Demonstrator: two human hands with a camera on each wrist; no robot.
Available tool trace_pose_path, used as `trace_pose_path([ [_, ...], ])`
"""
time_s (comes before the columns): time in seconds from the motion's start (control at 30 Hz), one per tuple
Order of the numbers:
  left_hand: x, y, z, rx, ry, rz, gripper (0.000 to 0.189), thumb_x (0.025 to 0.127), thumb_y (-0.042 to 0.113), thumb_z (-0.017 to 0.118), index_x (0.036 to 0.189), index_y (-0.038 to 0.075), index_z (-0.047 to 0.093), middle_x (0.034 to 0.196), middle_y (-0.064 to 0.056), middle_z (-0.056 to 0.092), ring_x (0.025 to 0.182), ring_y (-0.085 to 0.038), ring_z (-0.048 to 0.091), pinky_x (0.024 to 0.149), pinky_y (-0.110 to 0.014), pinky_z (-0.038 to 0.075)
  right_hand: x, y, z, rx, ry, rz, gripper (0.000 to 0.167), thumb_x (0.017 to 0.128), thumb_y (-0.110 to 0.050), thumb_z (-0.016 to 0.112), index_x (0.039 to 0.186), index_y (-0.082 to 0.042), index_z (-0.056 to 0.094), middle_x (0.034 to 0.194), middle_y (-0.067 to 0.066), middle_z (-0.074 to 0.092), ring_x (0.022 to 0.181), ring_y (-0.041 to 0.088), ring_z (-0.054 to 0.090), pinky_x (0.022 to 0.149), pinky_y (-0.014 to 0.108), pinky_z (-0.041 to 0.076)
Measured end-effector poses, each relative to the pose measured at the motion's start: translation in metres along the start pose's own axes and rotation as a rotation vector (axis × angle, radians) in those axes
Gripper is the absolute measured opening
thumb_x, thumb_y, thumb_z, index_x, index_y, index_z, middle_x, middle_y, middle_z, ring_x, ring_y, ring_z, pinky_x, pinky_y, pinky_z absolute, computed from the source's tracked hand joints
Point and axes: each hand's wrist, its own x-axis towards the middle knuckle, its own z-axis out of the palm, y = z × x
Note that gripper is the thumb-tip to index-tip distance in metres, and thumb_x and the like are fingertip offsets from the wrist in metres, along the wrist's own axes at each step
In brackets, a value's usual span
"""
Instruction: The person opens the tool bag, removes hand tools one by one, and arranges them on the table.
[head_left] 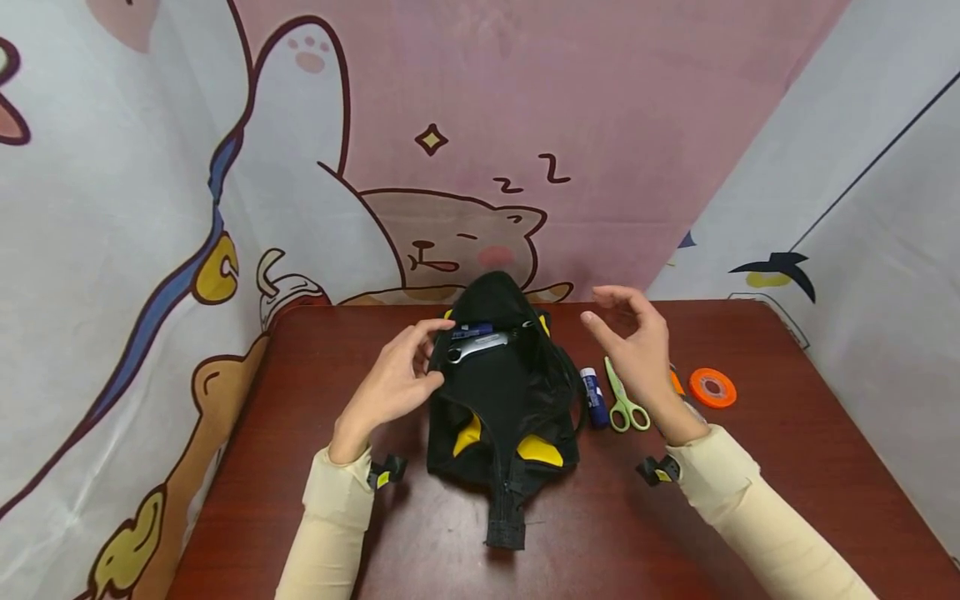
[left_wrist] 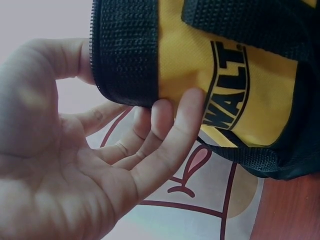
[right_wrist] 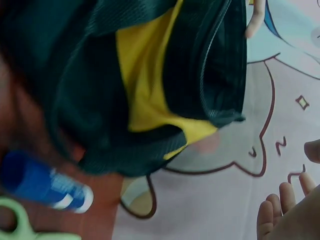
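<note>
A black and yellow tool bag (head_left: 517,400) stands unzipped on the table, its mouth gaping. Inside it lie a silver wrench (head_left: 480,346) and a dark blue tube (head_left: 471,331), perhaps a glue stick. My left hand (head_left: 393,375) holds the bag's left rim; in the left wrist view the thumb is at the zipper edge and the fingers touch the yellow side with black lettering. To the right of the bag, my right hand (head_left: 637,342) hovers in the air with loosely bent fingers and nothing in them. Below it are a blue glue stick (head_left: 594,398) and light green scissors (head_left: 626,408).
An orange disc-shaped roll (head_left: 701,388) lies on the red-brown table (head_left: 795,467) at the right. Another orange item (head_left: 677,380) is mostly hidden behind my right wrist. A cartoon-printed cloth (head_left: 600,108) hangs right behind the table.
</note>
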Motion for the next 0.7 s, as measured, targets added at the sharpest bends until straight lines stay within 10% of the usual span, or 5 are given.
trace_pose_path([
  [0.7,0.0,-0.001,0.001,0.001,0.01,0.01,0.073,0.087,-0.006,0.07,0.157,0.011,0.057,0.104,-0.01,0.054,0.087,-0.023,0.054,0.074,-0.033,0.046,0.045,-0.041,0.069,0.325,0.017,-0.126,0.042,0.095,0.004,0.079,0.135,0.009,0.067,0.121,0.026,0.069,0.107,0.017,0.068,0.096,0.032,0.054],
])
